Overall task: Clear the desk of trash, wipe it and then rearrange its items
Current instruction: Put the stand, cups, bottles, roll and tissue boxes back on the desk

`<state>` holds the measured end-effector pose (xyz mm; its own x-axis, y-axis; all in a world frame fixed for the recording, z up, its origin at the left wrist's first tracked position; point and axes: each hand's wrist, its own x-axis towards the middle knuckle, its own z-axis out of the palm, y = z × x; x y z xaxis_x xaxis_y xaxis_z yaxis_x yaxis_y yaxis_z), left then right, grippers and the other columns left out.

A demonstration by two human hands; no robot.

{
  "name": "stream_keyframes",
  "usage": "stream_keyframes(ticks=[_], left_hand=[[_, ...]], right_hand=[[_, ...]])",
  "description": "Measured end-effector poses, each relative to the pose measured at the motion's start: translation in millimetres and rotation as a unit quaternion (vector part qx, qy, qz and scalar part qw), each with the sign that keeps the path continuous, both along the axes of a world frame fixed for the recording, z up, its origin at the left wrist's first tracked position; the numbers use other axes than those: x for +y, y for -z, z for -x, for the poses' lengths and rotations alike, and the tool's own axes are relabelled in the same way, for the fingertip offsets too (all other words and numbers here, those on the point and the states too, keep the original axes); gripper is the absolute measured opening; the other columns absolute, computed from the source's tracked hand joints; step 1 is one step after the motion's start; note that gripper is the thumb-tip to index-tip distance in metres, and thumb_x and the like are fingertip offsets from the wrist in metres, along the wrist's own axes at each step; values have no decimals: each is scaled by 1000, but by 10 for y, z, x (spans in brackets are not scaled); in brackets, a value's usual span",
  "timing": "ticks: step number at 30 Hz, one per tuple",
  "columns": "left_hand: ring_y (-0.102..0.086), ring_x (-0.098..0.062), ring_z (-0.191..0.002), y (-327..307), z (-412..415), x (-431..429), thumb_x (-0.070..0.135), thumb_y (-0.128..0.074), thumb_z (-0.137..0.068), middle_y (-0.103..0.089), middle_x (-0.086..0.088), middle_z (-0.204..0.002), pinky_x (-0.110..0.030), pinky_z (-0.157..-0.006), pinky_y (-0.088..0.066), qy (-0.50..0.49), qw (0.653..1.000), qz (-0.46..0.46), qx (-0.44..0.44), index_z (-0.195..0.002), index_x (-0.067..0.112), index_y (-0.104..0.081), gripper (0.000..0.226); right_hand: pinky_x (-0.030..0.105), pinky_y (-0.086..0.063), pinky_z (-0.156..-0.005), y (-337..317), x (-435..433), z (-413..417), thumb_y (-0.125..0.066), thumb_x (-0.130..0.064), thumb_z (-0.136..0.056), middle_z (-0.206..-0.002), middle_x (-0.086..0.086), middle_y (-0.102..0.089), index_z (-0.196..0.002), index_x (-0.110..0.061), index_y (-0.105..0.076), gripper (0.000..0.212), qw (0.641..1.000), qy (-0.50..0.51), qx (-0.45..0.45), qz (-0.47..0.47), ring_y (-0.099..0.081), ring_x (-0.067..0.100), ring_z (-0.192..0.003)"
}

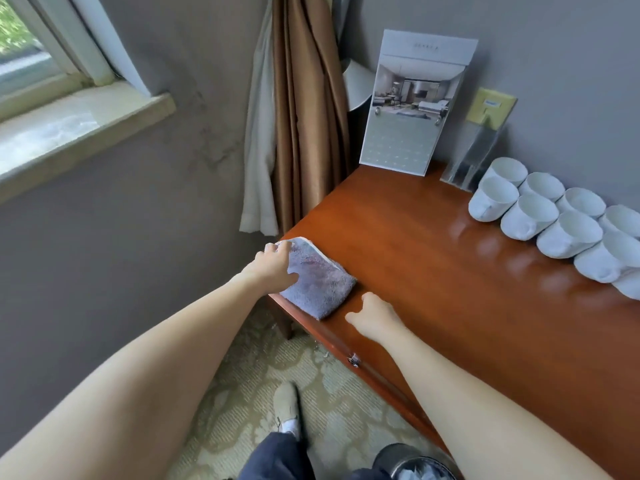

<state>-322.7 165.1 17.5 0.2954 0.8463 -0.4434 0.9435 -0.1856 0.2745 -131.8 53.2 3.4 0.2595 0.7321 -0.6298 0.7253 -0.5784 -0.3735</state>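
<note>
Two hands are at the left end of the desk (433,271), close to its front corner. The left hand (275,263) lies on the left part of the folded grey-violet cloth (322,284). Its fingers are bent at the far corner of the cloth, but I cannot tell if they pinch the fabric or only press it. The cloth sits right at the corner of the desk, with its left side along the left edge and its near corner almost at the front edge. The right hand (374,318) is just beside the cloth, over the front edge. Its fingers are loosely curled and it holds nothing.

Much of the wooden top is bare and shiny, from the cloth to the back wall and to the right. Several white cups (554,220) lie on their sides in two rows along the wall at the right, well apart from the cloth. A standing picture card (412,109) leans at the back left corner, and a clear plastic holder (474,157) stands between it and the cups.

Left of the desk hangs a brown curtain (304,116), near the back corner. Below the front edge a small drawer knob (354,360) shows, and a dark trash bin (415,462) stands on the patterned carpet (249,375).
</note>
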Motion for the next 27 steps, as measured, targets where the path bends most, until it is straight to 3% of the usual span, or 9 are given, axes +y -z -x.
stream_keyframes(ticks=[3,7,12,14,18,23,27], left_hand=[[-34,-40,-133,256,41,193,32,-63,-89,-28,-14,-151,-48,-105,-37,13,1000,19,-2,-151,18,-19,77],[-28,-39,-139,535,76,423,29,-66,-85,-28,-15,-152,-49,-111,-31,10,998,53,-44,-153,13,-16,86],[-52,-35,-114,649,80,581,35,-73,-79,-48,-15,-124,-42,-87,-47,-58,996,34,-65,-129,3,-39,68],[-57,-32,-106,689,136,663,41,-75,-76,-54,-12,-115,-37,-77,-46,-82,992,64,-66,-119,4,-45,64],[-61,-28,-98,722,253,687,49,-74,-71,-63,-11,-103,-36,-72,-48,-114,985,115,-53,-90,13,-54,46],[-63,-25,-96,525,532,674,51,-73,-59,-63,-1,-92,-37,-81,-53,-250,945,141,-154,-88,13,-58,50],[-62,-20,-97,255,1000,743,44,-78,-63,-64,-3,-102,-42,-90,-52,-387,883,92,-248,-102,12,-58,54]], right_hand=[[34,-44,-97,101,149,211,-61,-31,-93,-135,18,-55,-135,2,-47,55,992,111,53,20,-53,33,-124],[38,-51,-80,361,419,434,-70,-34,-82,-110,15,-64,-125,1,-51,58,955,265,134,5,-62,30,-95],[46,-55,-90,460,575,460,-75,-32,-82,-111,11,-65,-119,-5,-57,50,910,366,192,-7,-63,28,-98],[48,-53,-94,462,655,417,-74,-29,-82,-116,6,-62,-123,-10,-56,49,909,358,212,-18,-61,26,-105],[47,-52,-95,413,874,433,-67,-26,-81,-119,4,-63,-121,-17,-54,43,923,304,232,-43,-62,23,-107],[38,-51,-90,135,1251,621,-65,-18,-88,-112,6,-59,-113,-12,-48,31,946,209,243,-50,-59,23,-103],[31,-49,-79,-96,1663,955,-66,-11,-87,-107,7,-59,-112,-11,-49,31,945,134,289,-75,-59,21,-96]])
